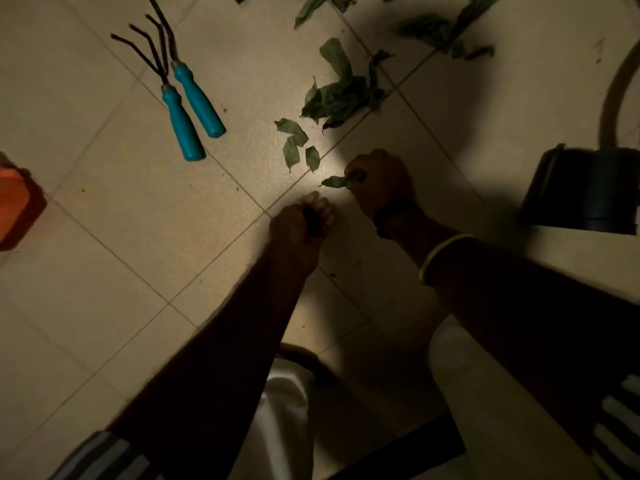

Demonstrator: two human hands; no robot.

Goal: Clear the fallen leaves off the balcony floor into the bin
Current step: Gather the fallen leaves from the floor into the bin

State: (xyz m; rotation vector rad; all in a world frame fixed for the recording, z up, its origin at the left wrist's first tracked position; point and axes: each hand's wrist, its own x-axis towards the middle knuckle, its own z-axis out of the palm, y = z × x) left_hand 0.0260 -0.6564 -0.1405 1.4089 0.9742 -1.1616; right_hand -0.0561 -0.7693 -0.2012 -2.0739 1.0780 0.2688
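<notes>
At mid-frame the right hand [379, 183] pinches a leaf [334, 182] just above the floor [138, 220]. The left hand [301, 225] is curled around something dark beside it. 3 small leaves [297, 143] and a leaf pile [341, 93] lie above; 2 teal-handled tools [187, 98] upper left. The dark bin [585, 188] stands at right edge, bare tiles between.

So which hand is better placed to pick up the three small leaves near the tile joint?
Probably the right hand: it is nearer the three small leaves, though its grip already holds one leaf. The left hand is curled round something dark and sits farther back.
</notes>
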